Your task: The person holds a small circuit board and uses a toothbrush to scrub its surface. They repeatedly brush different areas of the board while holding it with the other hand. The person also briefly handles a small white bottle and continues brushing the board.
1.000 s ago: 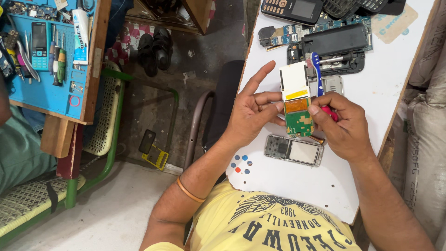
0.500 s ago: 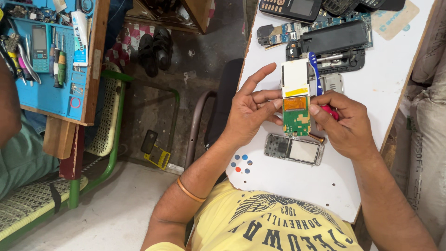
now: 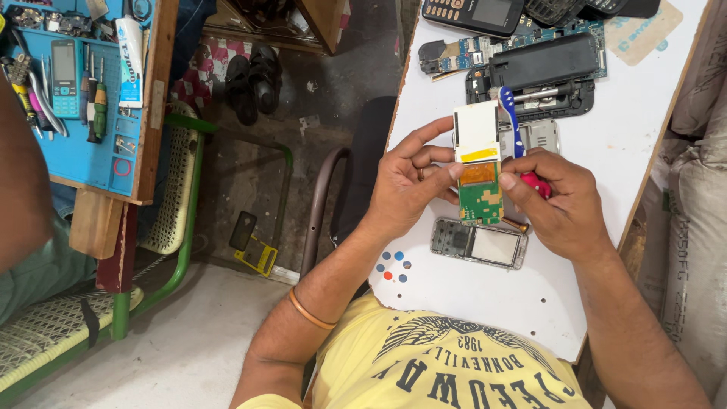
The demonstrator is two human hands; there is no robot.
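My left hand (image 3: 409, 185) pinches a green phone circuit board (image 3: 482, 198) whose white display panel (image 3: 476, 130) is folded up at its top. My right hand (image 3: 564, 201) holds a toothbrush with a red handle (image 3: 538, 184); its blue-and-white head (image 3: 508, 113) lies along the right edge of the display. Both hands hover over a white table (image 3: 644, 113). Just below the board lies a grey phone front housing (image 3: 479, 244) with a clear screen window.
A black phone body (image 3: 541, 64), circuit boards (image 3: 462, 54), a keypad phone (image 3: 473, 14) and keypads lie at the table's far end. To the left stands a blue work mat (image 3: 76, 144) with screwdrivers, a blue phone (image 3: 64, 68) and a tube. Another person's arm (image 3: 23, 182) is at far left. Sandals (image 3: 254, 79) lie on the floor.
The hands and board have barely shifted; the toothbrush head stays beside the display. The other person's arm at far left has come further into view.
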